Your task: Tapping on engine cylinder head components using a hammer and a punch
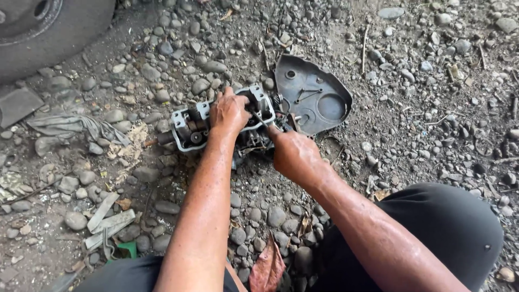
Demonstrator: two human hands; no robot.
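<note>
- Engine part [189,127]: a grey metal casting with shafts and bolt holes, lying on the gravel [411,108] just ahead of the person's knees, between both hands.
- Left hand [229,112] lies over the top of the part, fingers curled down on its upper edge; this looks like a steadying grip that keeps the casting from rocking on the loose stones.
- Right hand [294,156] is closed, knuckles up, pressed at the part's right end. It seems to grip something thin, perhaps a tool, that runs into the casting, but I cannot tell what it is.
- Cover [313,94], a dark rounded plate, lies flat just beside the part on its far right, touching or nearly so; probably set there to stay within reach.
- Tyre [48,32] fills the top left corner, well apart from the work.
- Rag [70,125] and flat strips [111,219] lie to the left; a dry leaf [268,267] lies between the knees.
- Open room: bare gravel stretches to the right and beyond the cover; the left side is more cluttered, and the knees close off the near side.
</note>
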